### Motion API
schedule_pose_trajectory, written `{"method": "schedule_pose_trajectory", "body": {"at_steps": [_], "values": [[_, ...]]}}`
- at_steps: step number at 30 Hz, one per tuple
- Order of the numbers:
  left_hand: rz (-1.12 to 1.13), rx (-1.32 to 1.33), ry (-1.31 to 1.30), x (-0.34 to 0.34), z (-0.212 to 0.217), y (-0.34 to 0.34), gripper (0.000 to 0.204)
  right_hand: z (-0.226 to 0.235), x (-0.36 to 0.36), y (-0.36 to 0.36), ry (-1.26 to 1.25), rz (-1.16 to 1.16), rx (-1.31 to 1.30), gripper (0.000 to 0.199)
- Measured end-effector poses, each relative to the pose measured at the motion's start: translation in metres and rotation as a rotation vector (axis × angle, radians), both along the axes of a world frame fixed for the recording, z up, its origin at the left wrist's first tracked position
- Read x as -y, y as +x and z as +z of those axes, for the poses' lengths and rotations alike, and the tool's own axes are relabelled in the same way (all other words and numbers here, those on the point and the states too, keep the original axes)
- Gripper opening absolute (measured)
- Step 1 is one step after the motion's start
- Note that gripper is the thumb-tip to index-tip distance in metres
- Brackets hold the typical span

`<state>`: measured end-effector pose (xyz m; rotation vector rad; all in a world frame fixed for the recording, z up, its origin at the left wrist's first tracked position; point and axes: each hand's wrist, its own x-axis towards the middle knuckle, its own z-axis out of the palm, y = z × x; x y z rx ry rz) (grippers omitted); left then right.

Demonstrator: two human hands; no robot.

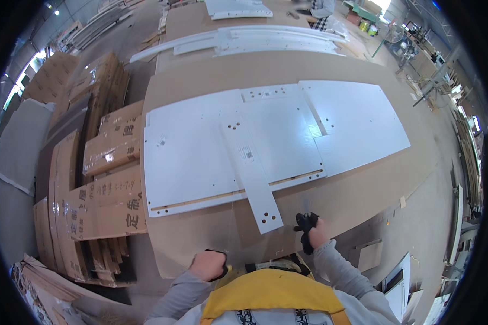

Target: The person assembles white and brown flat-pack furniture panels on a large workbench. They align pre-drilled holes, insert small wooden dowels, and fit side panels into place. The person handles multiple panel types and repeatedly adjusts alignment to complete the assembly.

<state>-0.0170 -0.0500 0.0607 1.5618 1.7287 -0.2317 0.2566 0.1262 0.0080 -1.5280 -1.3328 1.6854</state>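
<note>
My left hand (pixel 208 265), partly covered in black, is closed at the near edge of the cardboard sheet, close to my yellow apron (pixel 271 290). What it holds, if anything, is hidden. Farther right, my right hand (pixel 311 230) has curled fingers, black at the front, over the cardboard. Anything in it is too dark to name. Just left of that hand lies the near end of a narrow white board (pixel 257 189) with holes and a label. This board rests slantwise across large white panels (pixel 192 157), which have drilled holes and a long slot along the near edge.
Beneath the panels spreads a brown cardboard sheet (pixel 200 233). Stacked cartons (pixel 111 200) stand along the left side. More white boards (pixel 276 40) lie beyond the panels. Another person (pixel 321 8) is at the far end. Boards lean at the lower right.
</note>
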Motion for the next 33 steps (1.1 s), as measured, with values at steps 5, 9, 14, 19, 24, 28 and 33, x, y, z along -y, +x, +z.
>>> {"method": "schedule_pose_trajectory", "body": {"at_steps": [5,9,14,19,24,28,33], "values": [[0.133,-0.262,0.281,-0.007,0.054,-0.044,0.013,0.003,0.001,-0.046,-0.274,0.117,-0.231,0.031],[0.141,-0.221,0.394,-0.019,0.091,-0.05,0.029,-0.007,0.001,-0.049,-0.247,0.168,-0.322,0.028],[0.13,-0.11,0.772,-0.028,0.084,-0.051,0.064,0.036,-0.015,-0.017,-0.253,-0.026,-0.405,0.021],[0.164,0.068,0.808,-0.058,0.03,-0.035,0.068,0.019,-0.065,0.025,-0.022,-0.196,-0.401,0.022],[0.164,-0.058,0.859,-0.097,-0.034,-0.019,0.065,0.023,-0.141,0.039,0.071,-0.232,-0.209,0.019],[0.113,0.258,0.688,-0.094,-0.025,0.005,0.053,0.01,-0.187,0.053,0.041,-0.182,-0.191,0.023],[0.229,0.424,0.457,-0.103,-0.002,0.036,0.051,0.003,-0.206,0.053,-0.014,-0.239,-0.275,0.024]]}}
